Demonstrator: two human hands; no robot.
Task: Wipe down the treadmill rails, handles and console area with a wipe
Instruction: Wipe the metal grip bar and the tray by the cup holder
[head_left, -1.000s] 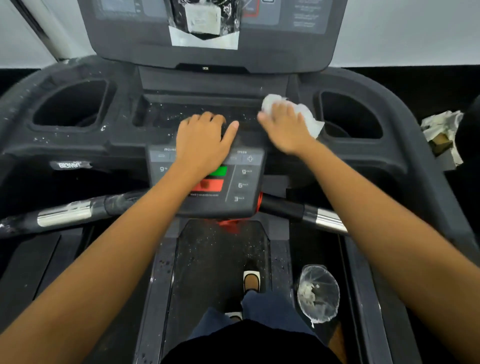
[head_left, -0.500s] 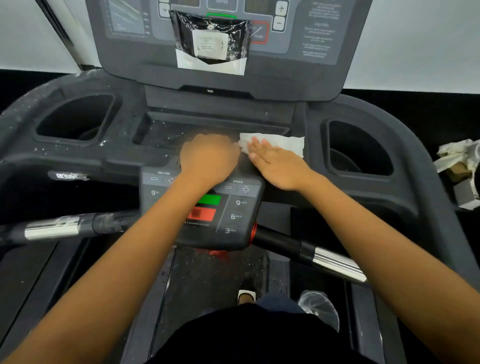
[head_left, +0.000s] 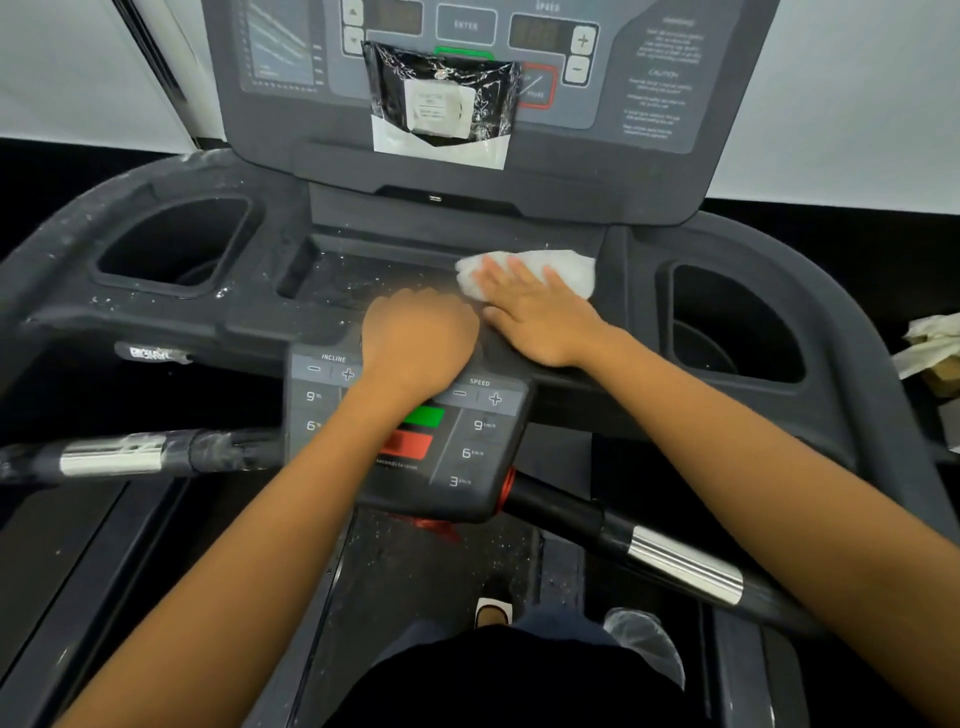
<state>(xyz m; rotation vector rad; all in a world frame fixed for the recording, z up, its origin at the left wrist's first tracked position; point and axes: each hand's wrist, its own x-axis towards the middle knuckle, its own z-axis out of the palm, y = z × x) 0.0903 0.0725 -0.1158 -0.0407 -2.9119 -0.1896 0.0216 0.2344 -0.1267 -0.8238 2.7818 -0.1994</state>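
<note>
Right hand (head_left: 540, 317) flat, fingers straight, pressing white wipe (head_left: 563, 270) onto right end of console tray (head_left: 363, 280); left hand (head_left: 418, 343) knuckles-up above keypad (head_left: 470, 441) (blurred; can't tell its grip).

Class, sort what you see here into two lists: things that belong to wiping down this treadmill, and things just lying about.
Job: crumpled white wipe under the right hand; dusty dark console tray; grey button panel; chrome-banded black handle.
Lying about: black plastic packet against the display; crumpled white paper at far right; clear plastic item by the belt.
</note>
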